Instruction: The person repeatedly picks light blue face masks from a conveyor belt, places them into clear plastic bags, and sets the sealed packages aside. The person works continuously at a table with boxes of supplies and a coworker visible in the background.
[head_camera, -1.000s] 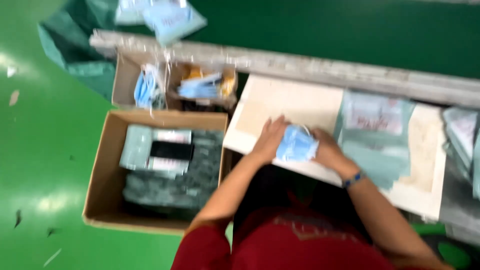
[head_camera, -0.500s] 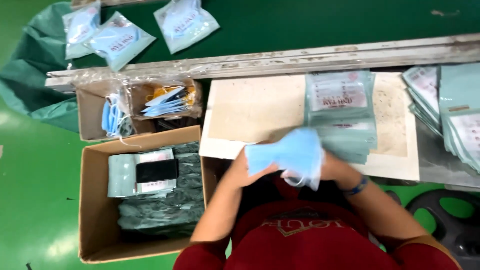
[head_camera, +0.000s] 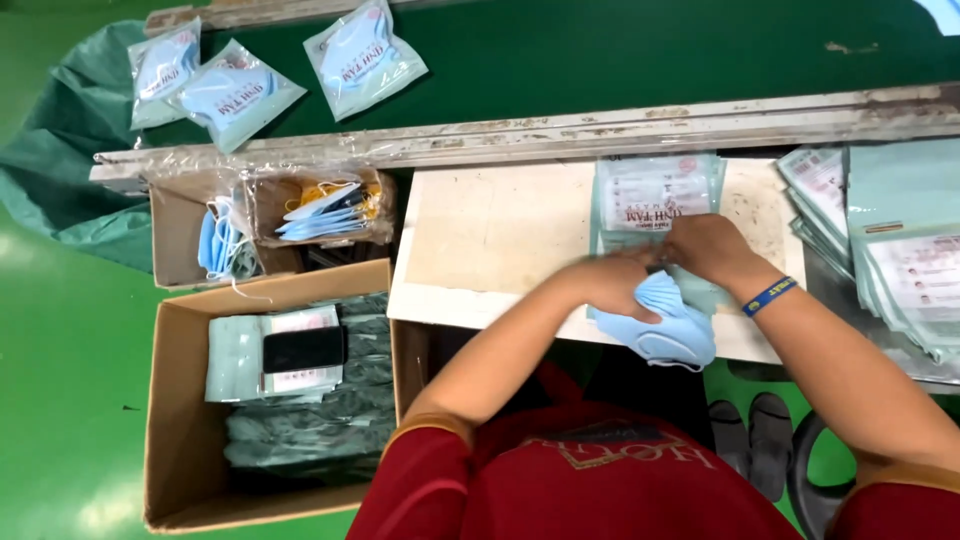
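**Two hands on a mask stack**

Centre frame, left hand (head_camera: 612, 283) and right hand (head_camera: 706, 247) pinch one stack of blue masks (head_camera: 662, 328), long axis running lower right, over one pouch pile (head_camera: 655, 195). Upper left, three sealed pouches (head_camera: 232, 92) lie.

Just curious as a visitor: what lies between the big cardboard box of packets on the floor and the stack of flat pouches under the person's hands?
In the head view, only a bare stretch of the pale board separates the cardboard box from the pouch stack.
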